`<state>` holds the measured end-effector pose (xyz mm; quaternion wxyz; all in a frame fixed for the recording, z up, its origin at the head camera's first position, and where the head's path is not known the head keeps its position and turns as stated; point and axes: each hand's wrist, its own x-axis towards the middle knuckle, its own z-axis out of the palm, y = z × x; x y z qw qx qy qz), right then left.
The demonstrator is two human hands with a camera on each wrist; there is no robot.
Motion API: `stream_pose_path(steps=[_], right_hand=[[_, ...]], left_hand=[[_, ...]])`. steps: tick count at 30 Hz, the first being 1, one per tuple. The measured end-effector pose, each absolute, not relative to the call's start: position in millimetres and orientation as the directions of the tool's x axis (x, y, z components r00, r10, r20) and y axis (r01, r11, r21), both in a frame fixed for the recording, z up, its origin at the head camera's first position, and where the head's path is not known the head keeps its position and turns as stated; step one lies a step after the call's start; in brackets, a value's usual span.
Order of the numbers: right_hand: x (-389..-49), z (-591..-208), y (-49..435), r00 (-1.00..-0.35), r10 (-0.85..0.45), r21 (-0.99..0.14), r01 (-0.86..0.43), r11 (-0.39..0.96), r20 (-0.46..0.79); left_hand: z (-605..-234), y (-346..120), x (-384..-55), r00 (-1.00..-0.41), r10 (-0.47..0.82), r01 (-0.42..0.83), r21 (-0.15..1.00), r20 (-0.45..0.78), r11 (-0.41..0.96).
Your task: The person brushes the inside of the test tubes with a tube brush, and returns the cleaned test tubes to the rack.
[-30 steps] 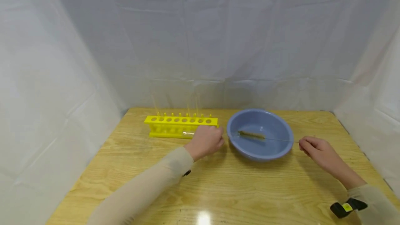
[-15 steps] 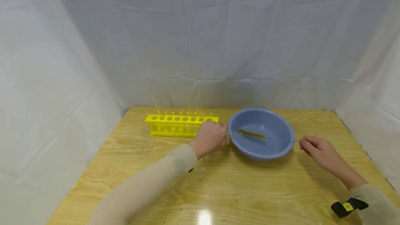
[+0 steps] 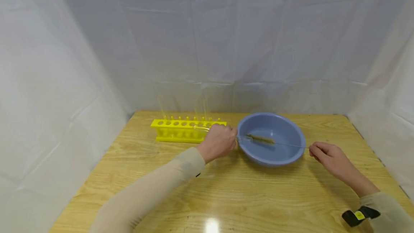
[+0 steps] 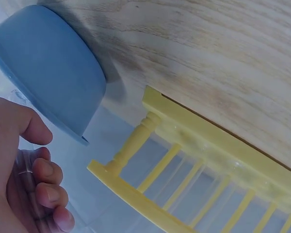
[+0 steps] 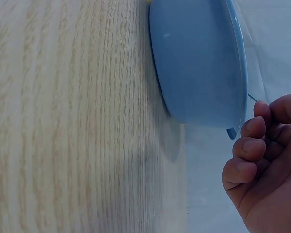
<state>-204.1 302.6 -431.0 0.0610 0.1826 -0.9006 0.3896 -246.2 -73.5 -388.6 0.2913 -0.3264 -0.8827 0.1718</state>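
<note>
Brush point(image 3: 260, 139) in fingers point(image 3: 316, 151), yellow wristband patch point(image 3: 359, 215)

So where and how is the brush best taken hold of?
The brush is probably best pinched by its bare wire handle beyond the basin, coming from the person's right, where the right hand pinches it. The wire is thin and extends that way, while the bristles point left, with their tip at the glass tube.
</note>
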Motion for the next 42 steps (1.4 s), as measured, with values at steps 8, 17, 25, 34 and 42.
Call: stream_pose_path(steps=[8,17,25,34,42], right_hand=[[-203,-430,302,-0.930,-0.283,-0.687,-0.364,0.628,0.234],[-202,-434,300,-0.923,-0.283,-0.681,-0.383,0.625,0.259],[-200,-434,299,-0.919,-0.286,-0.679,-0.395,0.619,0.273],[-197,-427,299,-0.914,-0.266,-0.659,-0.406,0.633,0.308],[-194,-423,300,-0.869,-0.221,-0.619,-0.474,0.626,0.442]], left_hand=[[-387,-72,-246,-0.593,0.686,0.455,-0.528,0.421,0.717],[-386,-69,-246,-0.588,0.708,0.440,-0.580,0.391,0.685],[-383,-67,-246,-0.583,0.720,0.440,-0.599,0.375,0.669],[-382,-67,-246,-0.577,0.720,0.434,-0.602,0.386,0.670],[-382,-67,-248,-0.550,0.721,0.433,-0.593,0.422,0.678]])
